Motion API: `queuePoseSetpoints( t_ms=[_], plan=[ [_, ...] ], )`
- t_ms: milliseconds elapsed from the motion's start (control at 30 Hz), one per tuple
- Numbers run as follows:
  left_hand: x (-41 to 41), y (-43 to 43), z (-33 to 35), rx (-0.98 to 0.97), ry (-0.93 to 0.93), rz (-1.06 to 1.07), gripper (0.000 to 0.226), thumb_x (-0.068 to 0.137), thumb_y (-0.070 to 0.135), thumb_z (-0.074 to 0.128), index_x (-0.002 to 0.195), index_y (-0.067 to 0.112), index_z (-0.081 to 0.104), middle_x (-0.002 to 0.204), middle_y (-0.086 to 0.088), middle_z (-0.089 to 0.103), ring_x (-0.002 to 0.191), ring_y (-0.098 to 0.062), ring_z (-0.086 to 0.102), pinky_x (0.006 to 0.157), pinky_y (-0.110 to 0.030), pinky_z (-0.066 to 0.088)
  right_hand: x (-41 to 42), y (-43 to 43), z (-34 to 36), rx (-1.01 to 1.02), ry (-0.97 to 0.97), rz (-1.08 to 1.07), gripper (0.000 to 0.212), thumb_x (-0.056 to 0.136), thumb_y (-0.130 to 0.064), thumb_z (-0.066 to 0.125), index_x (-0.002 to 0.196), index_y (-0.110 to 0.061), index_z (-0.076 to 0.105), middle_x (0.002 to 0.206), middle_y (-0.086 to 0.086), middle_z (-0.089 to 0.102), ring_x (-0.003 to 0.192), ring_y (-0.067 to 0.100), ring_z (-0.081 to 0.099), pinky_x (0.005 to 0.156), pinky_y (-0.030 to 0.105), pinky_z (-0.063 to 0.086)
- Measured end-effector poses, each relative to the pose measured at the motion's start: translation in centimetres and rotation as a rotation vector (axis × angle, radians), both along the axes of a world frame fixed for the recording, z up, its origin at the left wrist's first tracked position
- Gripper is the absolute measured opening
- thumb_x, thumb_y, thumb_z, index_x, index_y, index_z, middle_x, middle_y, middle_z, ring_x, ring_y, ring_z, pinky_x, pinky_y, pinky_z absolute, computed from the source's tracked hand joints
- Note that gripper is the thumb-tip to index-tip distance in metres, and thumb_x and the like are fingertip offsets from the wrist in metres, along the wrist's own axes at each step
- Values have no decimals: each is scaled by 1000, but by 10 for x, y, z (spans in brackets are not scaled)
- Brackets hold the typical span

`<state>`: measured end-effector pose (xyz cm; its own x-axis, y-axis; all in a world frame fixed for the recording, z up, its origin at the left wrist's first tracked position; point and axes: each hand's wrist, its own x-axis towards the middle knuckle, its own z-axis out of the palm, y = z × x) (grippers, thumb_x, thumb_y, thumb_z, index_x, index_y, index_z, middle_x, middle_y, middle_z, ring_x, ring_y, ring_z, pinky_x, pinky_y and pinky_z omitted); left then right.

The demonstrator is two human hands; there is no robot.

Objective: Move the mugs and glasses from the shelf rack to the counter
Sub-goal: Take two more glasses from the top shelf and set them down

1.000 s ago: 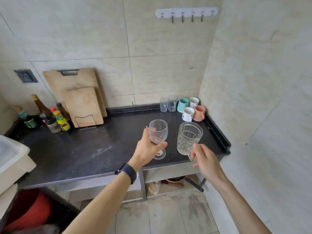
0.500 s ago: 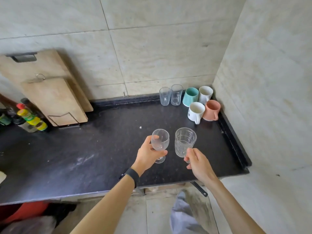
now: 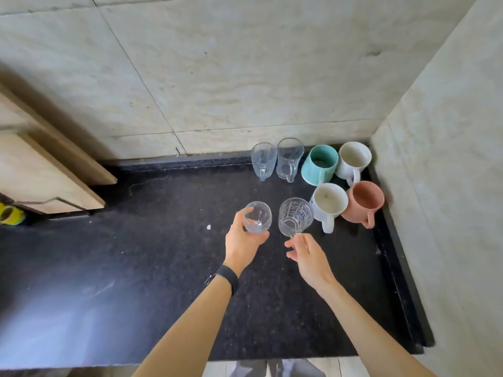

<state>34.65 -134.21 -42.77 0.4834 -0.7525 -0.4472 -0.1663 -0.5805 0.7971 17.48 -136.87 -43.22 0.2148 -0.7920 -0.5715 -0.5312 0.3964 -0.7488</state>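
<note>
Glasses in both your hands, over the black counter [image 3: 109,281]: your left hand [image 3: 241,243] grips the plain stemmed glass [image 3: 257,220] by its bowl; your right hand [image 3: 306,254] pinches the patterned glass [image 3: 295,216] low down. Four mugs [image 3: 329,204] stand just beside.

Wooden cutting boards [image 3: 40,170] lean against the tiled wall [image 3: 217,77].
</note>
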Motion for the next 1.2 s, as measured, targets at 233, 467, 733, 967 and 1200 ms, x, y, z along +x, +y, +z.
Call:
queuePoseSetpoints(
  t_ms=[233, 467, 733, 967, 1200],
  plan=[
    [4, -62, -29, 11, -18, -58, 68, 76, 23, 85, 132, 36, 50, 116, 6, 69, 98, -15, 68, 84, -26, 53, 10, -48, -35, 13, -5, -12, 27, 107, -40, 34, 113, -25, 56, 110, -19, 64, 95, 6, 70, 94, 27, 52],
    [6, -90, -38, -47, -13, -38, 68, 76, 17, 84, 131, 39, 52, 113, 10, 67, 96, -10, 68, 72, -10, 45, 13, -73, -55, 23, -19, -35, 33, 107, -38, 35, 117, -19, 59, 121, -8, 66, 99, 7, 70, 99, 33, 52],
    [13, -100, -48, -83, 3, -23, 69, 75, 22, 84, 130, 46, 50, 113, 12, 70, 97, -8, 69, 83, -25, 57, 21, -90, -57, 22, -27, -15, 30, 107, -39, 36, 113, -23, 59, 118, -12, 67, 98, 6, 71, 100, 34, 52],
    [16, -102, -40, -53, 17, -42, 69, 76, 19, 84, 130, 42, 50, 115, 16, 67, 96, -1, 66, 64, -2, 45, 22, -93, -54, 46, -18, -7, 26, 107, -38, 35, 111, -25, 58, 118, -11, 66, 99, 6, 70, 103, 39, 52],
    [22, -93, -31, 20, 39, -73, 72, 77, 7, 80, 125, 43, 40, 109, 10, 65, 88, -4, 69, 68, -14, 50, 26, -90, -34, 72, 70, -24, 43, 105, -45, 40, 138, -18, 48, 137, 1, 59, 113, 13, 65, 104, 34, 46]
  ],
)
